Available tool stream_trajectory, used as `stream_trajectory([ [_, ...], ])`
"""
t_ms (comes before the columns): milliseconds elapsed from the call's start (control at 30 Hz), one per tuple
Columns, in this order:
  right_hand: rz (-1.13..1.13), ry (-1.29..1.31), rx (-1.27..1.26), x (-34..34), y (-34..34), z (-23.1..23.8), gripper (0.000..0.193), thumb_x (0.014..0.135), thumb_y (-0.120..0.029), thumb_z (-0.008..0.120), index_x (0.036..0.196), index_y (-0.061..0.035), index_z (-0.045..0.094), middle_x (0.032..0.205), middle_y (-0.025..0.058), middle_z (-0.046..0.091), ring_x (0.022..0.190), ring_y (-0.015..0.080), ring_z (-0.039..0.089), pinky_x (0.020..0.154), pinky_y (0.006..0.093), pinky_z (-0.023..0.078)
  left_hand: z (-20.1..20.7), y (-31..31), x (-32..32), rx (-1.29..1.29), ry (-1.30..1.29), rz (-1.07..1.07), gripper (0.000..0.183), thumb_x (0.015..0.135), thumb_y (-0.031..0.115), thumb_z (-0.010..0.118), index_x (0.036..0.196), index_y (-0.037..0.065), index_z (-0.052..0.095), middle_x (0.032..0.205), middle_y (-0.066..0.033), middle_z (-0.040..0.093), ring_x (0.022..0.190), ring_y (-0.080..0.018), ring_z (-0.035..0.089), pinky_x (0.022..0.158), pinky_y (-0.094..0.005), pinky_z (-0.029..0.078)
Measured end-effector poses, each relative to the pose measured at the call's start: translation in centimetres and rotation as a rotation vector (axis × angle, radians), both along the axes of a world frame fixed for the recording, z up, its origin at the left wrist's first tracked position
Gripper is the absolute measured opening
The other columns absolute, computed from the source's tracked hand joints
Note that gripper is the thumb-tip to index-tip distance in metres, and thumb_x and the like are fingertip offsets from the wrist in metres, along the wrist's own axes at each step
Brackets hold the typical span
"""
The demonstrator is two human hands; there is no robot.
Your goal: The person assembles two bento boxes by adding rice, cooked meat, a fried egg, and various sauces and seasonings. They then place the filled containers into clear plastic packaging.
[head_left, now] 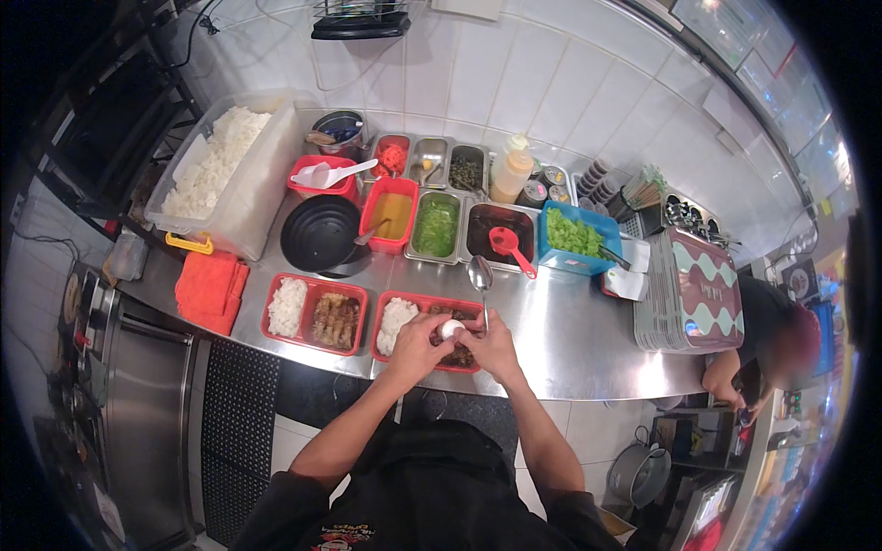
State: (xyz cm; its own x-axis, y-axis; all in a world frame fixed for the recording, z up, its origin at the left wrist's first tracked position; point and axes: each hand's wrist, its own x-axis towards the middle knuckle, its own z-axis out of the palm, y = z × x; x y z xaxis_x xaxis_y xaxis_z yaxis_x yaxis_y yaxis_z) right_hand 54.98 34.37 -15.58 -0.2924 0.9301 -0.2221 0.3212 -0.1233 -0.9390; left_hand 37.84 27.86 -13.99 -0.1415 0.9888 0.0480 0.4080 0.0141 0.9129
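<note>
Over the right-hand red bento box (425,300) my two hands meet around a white egg (449,329). My left hand (415,349) has its fingers closed on the egg from the left. My right hand (493,349) touches the egg from the right and also grips a metal spoon (481,275), its bowl pointing away from me. White rice (397,323) fills the box's left part; dark browned food beneath my hands is partly hidden. Beside it on the left, a second red bento box (269,312) holds rice (288,308) and browned food (336,321).
Behind the boxes stand a black bowl (321,230), a red tub of yellow liquid (390,209), a pan of green food (435,226), a red ladle (511,250) and a blue lettuce bin (570,241). Stacked trays (684,294) stand right, near another person (767,321). A rice tub (220,174) stands left.
</note>
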Motion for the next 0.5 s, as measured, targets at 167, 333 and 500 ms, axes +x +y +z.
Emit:
stream_trajectory([
  [167,0.002,-0.121,0.112,-0.6,-0.4,-0.5,0.037,0.084,-0.016,0.080,0.096,-0.0029,0.048,0.088,0.0145,0.074,0.080,0.0210,0.072,0.072,0.0358,0.058,-0.6,0.2,0.1,0.017,0.091,0.014,0.044,0.080,0.016,0.082,0.119,-0.002,0.071,0.109,-0.0193,0.070,0.090,-0.0306,0.073,0.080,-0.0373,0.062],
  [333,0.053,-0.190,0.139,-0.9,-0.7,0.9,0.034,0.087,-0.011,0.078,0.097,-0.0011,0.047,0.095,0.0165,0.074,0.084,0.0160,0.073,0.074,0.0328,0.060,-1.1,0.1,0.2,0.014,0.110,0.026,0.047,0.079,0.020,0.082,0.119,-0.003,0.072,0.106,-0.0203,0.071,0.090,-0.0335,0.073,0.080,-0.0399,0.060],
  [500,0.059,-0.148,0.216,-0.6,-0.5,-1.0,0.033,0.087,-0.009,0.078,0.098,-0.0002,0.048,0.099,0.0176,0.075,0.085,0.0172,0.074,0.075,0.0330,0.060,-1.6,0.1,0.1,0.074,0.130,0.038,0.048,0.078,0.017,0.082,0.120,-0.003,0.071,0.111,-0.0230,0.072,0.096,-0.0385,0.071,0.086,-0.0429,0.058],
])
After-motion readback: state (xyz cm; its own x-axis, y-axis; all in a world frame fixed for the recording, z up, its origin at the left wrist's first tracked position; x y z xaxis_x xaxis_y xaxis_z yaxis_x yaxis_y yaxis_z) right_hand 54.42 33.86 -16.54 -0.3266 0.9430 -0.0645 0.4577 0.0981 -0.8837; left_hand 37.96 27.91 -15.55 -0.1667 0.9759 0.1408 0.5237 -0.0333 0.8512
